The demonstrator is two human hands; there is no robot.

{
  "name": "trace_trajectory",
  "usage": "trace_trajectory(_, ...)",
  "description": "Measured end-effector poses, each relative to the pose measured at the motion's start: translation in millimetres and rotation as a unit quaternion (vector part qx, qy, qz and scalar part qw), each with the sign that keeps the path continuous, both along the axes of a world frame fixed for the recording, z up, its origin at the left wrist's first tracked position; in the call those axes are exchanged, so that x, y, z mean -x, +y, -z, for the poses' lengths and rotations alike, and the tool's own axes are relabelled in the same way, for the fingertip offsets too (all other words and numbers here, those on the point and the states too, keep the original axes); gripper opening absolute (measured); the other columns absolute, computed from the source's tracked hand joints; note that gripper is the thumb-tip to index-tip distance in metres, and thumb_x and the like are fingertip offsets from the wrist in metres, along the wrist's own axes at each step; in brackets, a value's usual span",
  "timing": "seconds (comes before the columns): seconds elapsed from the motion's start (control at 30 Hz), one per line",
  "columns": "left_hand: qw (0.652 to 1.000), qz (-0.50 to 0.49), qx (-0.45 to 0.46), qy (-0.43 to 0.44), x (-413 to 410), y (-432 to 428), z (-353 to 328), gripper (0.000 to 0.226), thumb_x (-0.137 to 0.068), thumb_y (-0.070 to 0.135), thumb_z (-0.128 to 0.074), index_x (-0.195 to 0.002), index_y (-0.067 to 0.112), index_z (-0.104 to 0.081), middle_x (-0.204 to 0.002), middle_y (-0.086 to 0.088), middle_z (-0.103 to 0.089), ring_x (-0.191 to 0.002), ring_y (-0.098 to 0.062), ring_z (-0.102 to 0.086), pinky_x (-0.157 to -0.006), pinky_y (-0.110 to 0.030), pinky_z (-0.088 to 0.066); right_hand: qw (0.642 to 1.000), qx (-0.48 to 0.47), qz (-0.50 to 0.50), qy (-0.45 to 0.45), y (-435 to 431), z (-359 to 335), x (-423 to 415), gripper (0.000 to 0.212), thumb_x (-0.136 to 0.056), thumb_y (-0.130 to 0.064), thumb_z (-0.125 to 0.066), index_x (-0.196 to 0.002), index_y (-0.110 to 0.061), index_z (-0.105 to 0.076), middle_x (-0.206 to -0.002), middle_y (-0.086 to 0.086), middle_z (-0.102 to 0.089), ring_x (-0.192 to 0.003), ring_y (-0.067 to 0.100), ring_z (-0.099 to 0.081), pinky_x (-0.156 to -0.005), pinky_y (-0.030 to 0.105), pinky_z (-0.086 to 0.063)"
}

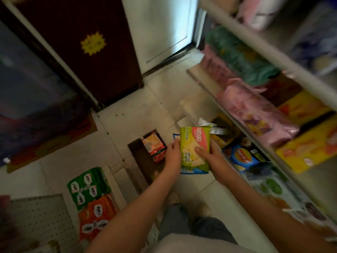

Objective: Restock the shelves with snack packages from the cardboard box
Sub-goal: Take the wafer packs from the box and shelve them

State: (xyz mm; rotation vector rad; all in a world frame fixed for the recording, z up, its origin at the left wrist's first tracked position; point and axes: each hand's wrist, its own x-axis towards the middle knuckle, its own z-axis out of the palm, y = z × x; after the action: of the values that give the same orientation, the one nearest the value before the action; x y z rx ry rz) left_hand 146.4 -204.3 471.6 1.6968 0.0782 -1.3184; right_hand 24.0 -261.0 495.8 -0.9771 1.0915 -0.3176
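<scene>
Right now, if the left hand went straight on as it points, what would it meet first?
Probably the silvery packets ahead and to the right: the left hand, holding the green lemon packet, points that way. Depth is unclear; it may pass above them.

- Lemon pack [194, 148], centre: lime green, pink band, pale yellow wafer print.
- Pack beneath [193, 171]: blue and white.
- Box [140, 157], centre: dark brown inside; packs in it [154, 146] orange-red.
- Multipacks, lower left: one green [87, 187], one orange [97, 216], both with white labels.
- Pegboard [40, 216], lower left: white, dotted with holes.
- Door [82, 70], upper left: dark maroon, yellow sun sticker [93, 43].
- Floor [138, 114]: off-white tiles.
- Shelf [255, 46], right: white; stock teal [242, 57], pink [255, 114], yellow [310, 150], blue [242, 156].
</scene>
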Motion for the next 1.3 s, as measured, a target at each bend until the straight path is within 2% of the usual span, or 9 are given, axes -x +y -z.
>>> trace_trajectory(0.23,0.995,0.037,0.091,-0.03,98.4,-35.6,-75.6,0.03,-0.098,0.044,-0.04,-0.11,0.019,-0.049,-0.106,-0.009,-0.063,-0.087,-0.021,-0.063,-0.079,-0.035,-0.054,0.982,0.122,0.132,0.06,11.7,-62.6,115.1,0.016,-0.088,-0.024,-0.062,-0.102,-0.017,-0.062,-0.112,0.009,-0.066,-0.096,0.017,-0.063,-0.086,0.034,-0.051)
trace_trajectory(0.47,0.987,0.091,0.128,-0.019,225.3,-27.8,-110.5,0.031,-0.095,0.044,-0.047,-0.108,0.016,-0.05,-0.106,-0.008,-0.063,-0.097,-0.025,-0.062,-0.08,-0.037,-0.054,0.963,0.148,0.218,0.052,47.2,-98.4,245.3,0.015,-0.089,-0.017,-0.06,-0.103,-0.01,-0.06,-0.094,0.001,-0.066,-0.084,0.012,-0.062,-0.066,0.016,-0.053)
trace_trajectory(0.6,0.983,0.12,0.135,0.003,289.4,-19.4,-115.9,0.053,-0.088,0.054,-0.054,-0.114,0.008,-0.056,-0.119,-0.011,-0.062,-0.104,-0.027,-0.063,-0.086,-0.04,-0.053,0.958,0.141,0.241,0.068,63.5,-110.1,316.7,0.026,-0.086,-0.021,-0.065,-0.105,-0.004,-0.062,-0.104,0.013,-0.067,-0.096,0.026,-0.065,-0.083,0.039,-0.056)
trace_trajectory(0.67,0.985,0.12,0.126,0.007,308.0,-21.1,-115.0,0.073,-0.079,0.066,-0.057,-0.121,0.007,-0.057,-0.13,-0.01,-0.057,-0.112,-0.029,-0.059,-0.085,-0.038,-0.052,0.959,0.132,0.242,0.057,65.5,-118.2,341.0,0.018,-0.088,-0.017,-0.062,-0.101,-0.004,-0.062,-0.099,0.013,-0.067,-0.09,0.024,-0.065,-0.072,0.03,-0.058)
trace_trajectory(0.77,0.987,0.115,0.109,-0.013,331.8,-23.6,-114.2,0.056,-0.092,0.047,-0.052,-0.126,0.002,-0.053,-0.123,-0.013,-0.06,-0.11,-0.033,-0.059,-0.07,-0.032,-0.048,0.962,0.135,0.23,0.062,65.6,-130.5,374.4,0.009,-0.09,-0.016,-0.059,-0.096,-0.009,-0.062,-0.094,0.009,-0.067,-0.082,0.02,-0.066,-0.064,0.023,-0.057)
trace_trajectory(0.87,0.986,0.134,0.093,-0.011,338.4,-26.4,-112.1,0.058,-0.09,0.052,-0.052,-0.123,0.005,-0.054,-0.118,-0.013,-0.061,-0.105,-0.034,-0.061,-0.089,-0.046,-0.052,0.96,0.136,0.233,0.081,55.4,-134.1,394.2,0.023,-0.09,-0.018,-0.061,-0.107,-0.003,-0.059,-0.097,0.009,-0.066,-0.084,0.019,-0.066,-0.068,0.027,-0.057)
trace_trajectory(1.03,0.987,0.145,0.074,-0.013,331.4,-41.3,-101.4,0.059,-0.094,0.051,-0.044,-0.128,0.004,-0.048,-0.123,-0.018,-0.059,-0.105,-0.037,-0.061,-0.092,-0.051,-0.05,0.949,0.126,0.263,0.117,33.9,-130.5,417.2,0.029,-0.092,-0.017,-0.058,-0.111,0.004,-0.057,-0.1,0.014,-0.065,-0.086,0.022,-0.064,-0.073,0.032,-0.056)
trace_trajectory(1.17,0.988,0.137,0.063,-0.008,324.7,-51.2,-95.8,0.059,-0.095,0.051,-0.04,-0.132,0.005,-0.043,-0.125,-0.015,-0.056,-0.109,-0.037,-0.058,-0.093,-0.048,-0.049,0.93,0.145,0.261,0.214,11.3,-118.0,424.9,0.031,-0.091,-0.014,-0.059,-0.114,0.007,-0.055,-0.099,0.015,-0.062,-0.075,0.016,-0.06,-0.059,0.025,-0.052)
trace_trajectory(1.3,0.986,0.131,0.1,0.033,330.3,-66.3,-80.9,0.052,-0.096,0.048,-0.042,-0.128,0.007,-0.046,-0.117,-0.014,-0.061,-0.097,-0.034,-0.064,-0.086,-0.047,-0.054,0.89,0.196,0.234,0.339,-15.5,-106.2,422.8,0.031,-0.09,-0.015,-0.061,-0.115,0.002,-0.056,-0.1,0.014,-0.057,-0.082,0.023,-0.058,-0.074,0.034,-0.051)
